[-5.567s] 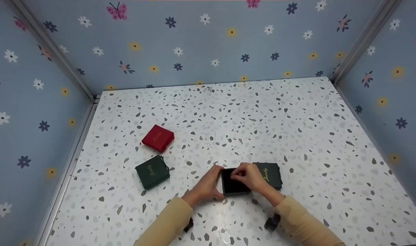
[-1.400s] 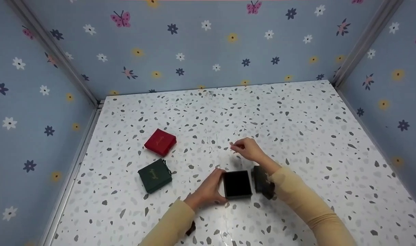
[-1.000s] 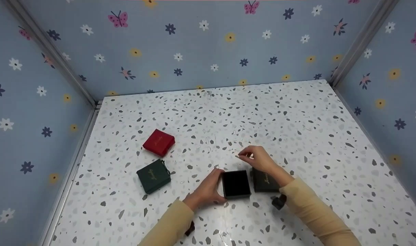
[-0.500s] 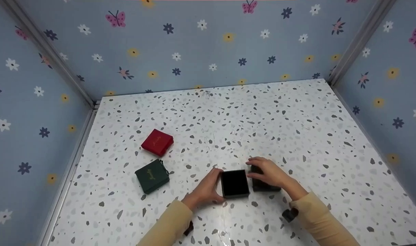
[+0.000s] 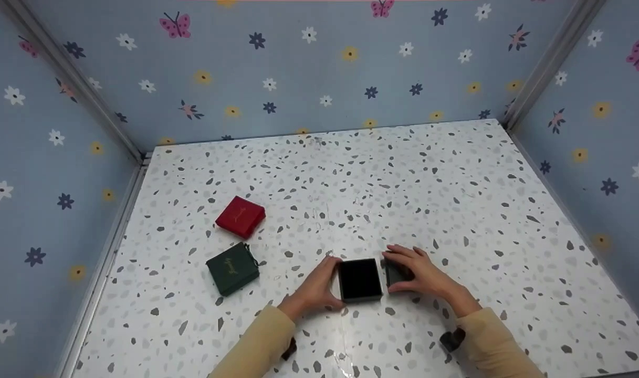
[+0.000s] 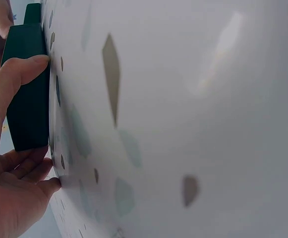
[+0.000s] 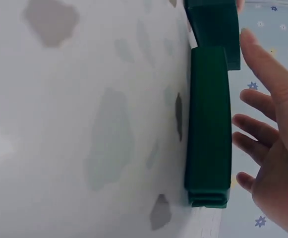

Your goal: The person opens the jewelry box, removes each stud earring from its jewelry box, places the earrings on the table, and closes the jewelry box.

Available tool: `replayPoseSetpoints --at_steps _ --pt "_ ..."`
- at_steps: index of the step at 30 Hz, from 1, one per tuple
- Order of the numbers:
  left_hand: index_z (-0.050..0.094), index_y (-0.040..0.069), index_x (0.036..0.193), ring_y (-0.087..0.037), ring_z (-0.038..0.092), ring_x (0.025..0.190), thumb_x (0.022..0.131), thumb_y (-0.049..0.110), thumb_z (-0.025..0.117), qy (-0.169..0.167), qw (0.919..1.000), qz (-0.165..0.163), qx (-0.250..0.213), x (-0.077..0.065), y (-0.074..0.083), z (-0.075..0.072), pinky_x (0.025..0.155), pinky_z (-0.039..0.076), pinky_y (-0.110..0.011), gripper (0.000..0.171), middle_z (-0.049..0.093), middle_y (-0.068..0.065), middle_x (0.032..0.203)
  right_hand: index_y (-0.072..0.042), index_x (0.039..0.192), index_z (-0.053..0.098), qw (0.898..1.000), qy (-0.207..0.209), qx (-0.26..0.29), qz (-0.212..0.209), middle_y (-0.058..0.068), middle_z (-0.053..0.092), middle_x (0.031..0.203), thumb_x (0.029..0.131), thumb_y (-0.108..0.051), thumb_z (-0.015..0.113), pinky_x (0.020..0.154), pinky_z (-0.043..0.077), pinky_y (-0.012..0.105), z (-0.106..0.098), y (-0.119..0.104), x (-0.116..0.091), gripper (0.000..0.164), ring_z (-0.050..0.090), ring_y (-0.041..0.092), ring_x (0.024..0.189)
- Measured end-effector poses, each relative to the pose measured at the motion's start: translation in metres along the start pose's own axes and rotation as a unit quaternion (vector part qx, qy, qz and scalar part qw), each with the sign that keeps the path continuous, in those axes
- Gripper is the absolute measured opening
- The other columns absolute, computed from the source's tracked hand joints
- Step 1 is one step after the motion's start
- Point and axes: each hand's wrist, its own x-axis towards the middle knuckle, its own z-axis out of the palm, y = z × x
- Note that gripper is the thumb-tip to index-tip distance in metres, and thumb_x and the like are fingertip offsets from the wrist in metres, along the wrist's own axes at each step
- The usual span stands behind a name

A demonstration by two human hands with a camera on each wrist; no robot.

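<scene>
In the head view my left hand (image 5: 313, 287) grips the left side of a topless square green jewelry box (image 5: 360, 302) with a black lining. The left wrist view shows the thumb laid along the wall of this box (image 6: 28, 116). To its right, a narrow gap away, lies a dark green lid-like piece (image 5: 395, 277), partly covered by my right hand (image 5: 421, 274). Seen from the right wrist, that lid-like piece (image 7: 209, 124) lies flat, with the right hand's fingers (image 7: 255, 130) spread above it and apart from it.
Left of the hands, a red jewelry box (image 5: 240, 216) and a green one (image 5: 232, 269) with a small cord stand on the speckled white table (image 5: 403, 173). Blue flowered walls (image 5: 298, 68) bound the table at the back and sides.
Earlier my right fingers reached into the box, then pinched a tiny thing beyond it. The hand has since come back, fingers spread, over the lid-like piece. The left hand keeps its hold.
</scene>
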Motion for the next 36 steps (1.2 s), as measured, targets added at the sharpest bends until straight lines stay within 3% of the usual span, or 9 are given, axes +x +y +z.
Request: replayPoseSetpoints --at_steps 7,12,19,24,36 --pt "0.041 0.009 0.116 -0.013 0.045 0.100 0.044 0.015 0.084 -0.001 1.0000 -0.001 0.000 0.000 0.000 -0.001 0.095 0.034 -0.026 0.084 0.044 0.001 0.108 -0.011 0.134 0.039 1.000 -0.020 -0.021 -0.011 0.013 0.030 0.139 0.061 -0.045 0.075 0.100 0.010 0.054 0.002 0.006 -0.005 0.089 0.024 0.029 0.127" --pt "0.040 0.009 0.118 -0.013 0.045 0.103 0.045 0.016 0.084 -0.002 1.0000 -0.006 -0.002 0.000 0.000 0.000 0.096 0.032 -0.026 0.085 0.044 0.001 0.110 -0.011 0.132 0.042 0.999 -0.022 -0.034 -0.012 0.012 0.030 0.139 0.061 -0.037 0.078 0.099 0.010 0.054 0.003 0.008 -0.005 0.084 0.026 0.028 0.126" --pt "0.040 0.009 0.118 -0.013 0.044 0.104 0.045 0.015 0.083 0.002 1.0000 0.004 0.002 -0.002 0.000 -0.001 0.097 0.031 -0.026 0.085 0.044 0.001 0.110 -0.011 0.127 0.049 0.999 0.013 -0.035 -0.009 0.013 0.037 0.133 0.058 -0.032 0.081 0.091 0.016 0.046 0.005 0.006 -0.003 0.079 0.034 0.027 0.119" --pt "0.040 0.007 0.119 -0.013 0.044 0.105 0.045 0.017 0.084 0.000 1.0000 0.004 0.009 -0.002 0.001 -0.001 0.098 0.030 -0.026 0.086 0.044 0.000 0.111 -0.011 0.128 0.049 1.000 0.024 -0.011 0.001 0.010 0.036 0.134 0.058 -0.035 0.081 0.091 0.015 0.045 0.001 -0.003 -0.002 0.080 0.032 0.024 0.120" --pt "0.040 0.008 0.117 -0.012 0.044 0.103 0.045 0.013 0.082 -0.002 1.0000 0.004 0.007 0.000 0.000 0.000 0.096 0.032 -0.025 0.084 0.043 0.001 0.110 -0.015 0.129 0.047 0.999 0.009 0.011 -0.043 0.008 0.036 0.135 0.060 -0.039 0.079 0.088 0.020 0.044 -0.001 -0.037 0.007 0.080 0.033 0.023 0.119"
